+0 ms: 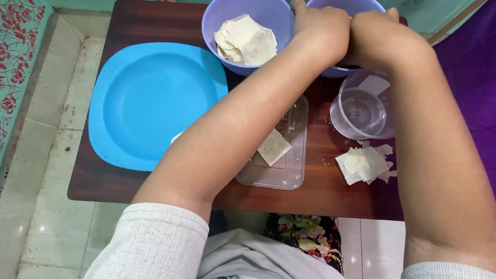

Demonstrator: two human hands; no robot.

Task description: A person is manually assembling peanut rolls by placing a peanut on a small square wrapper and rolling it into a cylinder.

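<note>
Low dark-wood desk [120,184] carrying everything within arm's reach: big blue plate [150,103] bare at the left as if kept free for landing pieces, lavender bowl [249,24] of stacked pale wrappers [246,40] at the far middle, clear tray [285,163] with one square wrapper [273,147] nearest the body. Both arms stretched to the far right, left hand [320,29] and right hand [386,37] pressed together over a second lavender bowl [346,2], fingers curled downward. Grasp hidden, so cannot tell whether anything is pinched; clear cup [364,110] and wrapper scraps [365,163] just near of them.
</note>
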